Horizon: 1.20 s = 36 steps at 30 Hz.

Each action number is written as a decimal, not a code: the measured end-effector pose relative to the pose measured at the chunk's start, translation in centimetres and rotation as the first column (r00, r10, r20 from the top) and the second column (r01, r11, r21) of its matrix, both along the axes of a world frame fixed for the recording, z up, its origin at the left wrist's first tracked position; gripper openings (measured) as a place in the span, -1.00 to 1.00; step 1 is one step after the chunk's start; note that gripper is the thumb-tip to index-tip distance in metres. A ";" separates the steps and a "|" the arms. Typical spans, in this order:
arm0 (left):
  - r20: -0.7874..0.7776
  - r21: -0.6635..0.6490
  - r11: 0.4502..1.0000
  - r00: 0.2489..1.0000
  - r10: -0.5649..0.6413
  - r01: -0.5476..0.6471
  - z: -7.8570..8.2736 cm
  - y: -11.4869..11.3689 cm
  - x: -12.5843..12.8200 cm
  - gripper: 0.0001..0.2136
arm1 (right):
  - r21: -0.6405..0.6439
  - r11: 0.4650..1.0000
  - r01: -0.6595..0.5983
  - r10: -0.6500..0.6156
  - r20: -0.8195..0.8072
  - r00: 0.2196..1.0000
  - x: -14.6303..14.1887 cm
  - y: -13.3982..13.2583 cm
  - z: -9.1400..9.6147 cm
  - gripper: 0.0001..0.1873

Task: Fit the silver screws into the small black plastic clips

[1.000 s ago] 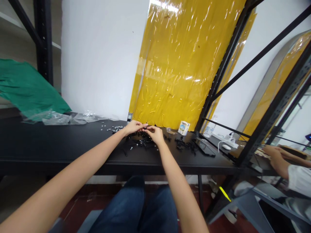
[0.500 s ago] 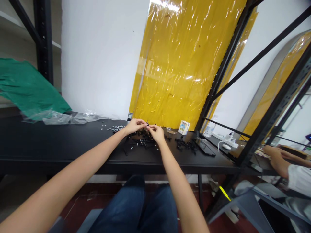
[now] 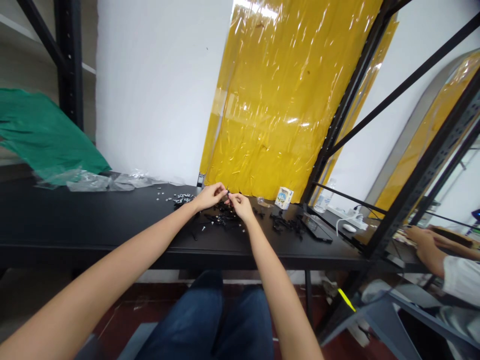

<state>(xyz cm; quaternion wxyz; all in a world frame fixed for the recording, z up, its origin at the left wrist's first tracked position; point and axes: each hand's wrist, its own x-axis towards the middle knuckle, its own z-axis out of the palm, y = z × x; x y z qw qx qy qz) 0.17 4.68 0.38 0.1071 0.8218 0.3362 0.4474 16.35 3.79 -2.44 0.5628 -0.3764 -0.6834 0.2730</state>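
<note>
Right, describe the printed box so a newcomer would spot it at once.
Find the yellow curtain behind the table. By the curtain's lower right corner, right of the right hand, stands the box: pale and upright, unlike the flat black device nearby.

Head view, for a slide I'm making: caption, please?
Left hand and right hand pinch a small dark part above a black table.

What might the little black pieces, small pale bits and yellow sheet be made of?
Black pieces: possibly plastic, dark, fairly dull; too small to confirm. Pale bits: perhaps metal, bright silvery-white; plastic remains possible. Yellow sheet: likely glossy plastic, given its wrinkles and bright reflections.
</note>
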 end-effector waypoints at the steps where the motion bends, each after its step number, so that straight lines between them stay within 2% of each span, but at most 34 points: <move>1: -0.009 0.002 1.000 1.000 0.009 -0.009 -0.1 -0.1 0.1 -0.74 | -0.006 1.000 -0.013 0.013 -0.018 1.000 0.0 0.0 0.0 -0.67; 9: -0.082 -0.051 0.997 0.995 0.061 -0.065 -0.2 -0.5 0.7 -0.78 | -0.052 0.996 -0.078 0.074 -0.086 0.994 -0.2 0.0 0.2 -0.64; 13: -0.069 -0.108 0.993 0.997 0.033 -0.041 0.0 -0.9 0.8 -0.78 | -0.067 0.992 -0.104 0.096 -0.108 0.990 -0.3 -0.2 0.3 -0.62; 19: -0.045 -0.108 0.994 0.999 0.000 -0.005 0.1 -1.5 1.1 -0.79 | -0.072 0.993 -0.098 0.090 -0.101 0.991 -0.4 -0.5 0.5 -0.63; 25: 0.005 -0.057 0.993 0.994 0.108 -0.108 -0.3 -1.8 2.2 -0.78 | -0.074 0.993 -0.097 0.086 -0.135 0.987 -0.5 -0.5 0.6 -0.63; 30: 0.036 -0.062 0.991 0.992 0.118 -0.116 -0.5 -1.5 2.2 -0.62 | -0.051 0.990 -0.133 0.127 -0.101 0.987 -0.4 -0.7 0.4 -0.63; 33: 0.039 -0.130 0.987 0.995 0.097 -0.091 -0.5 -1.1 1.7 -0.48 | -0.032 0.983 -0.182 0.180 -0.046 0.983 -1.0 -1.0 0.4 -0.63; 36: 0.067 -0.165 0.980 0.990 0.123 -0.111 -0.5 -0.6 1.3 -0.45 | -0.078 0.973 -0.215 0.218 0.020 0.976 -1.3 -0.9 1.0 -0.58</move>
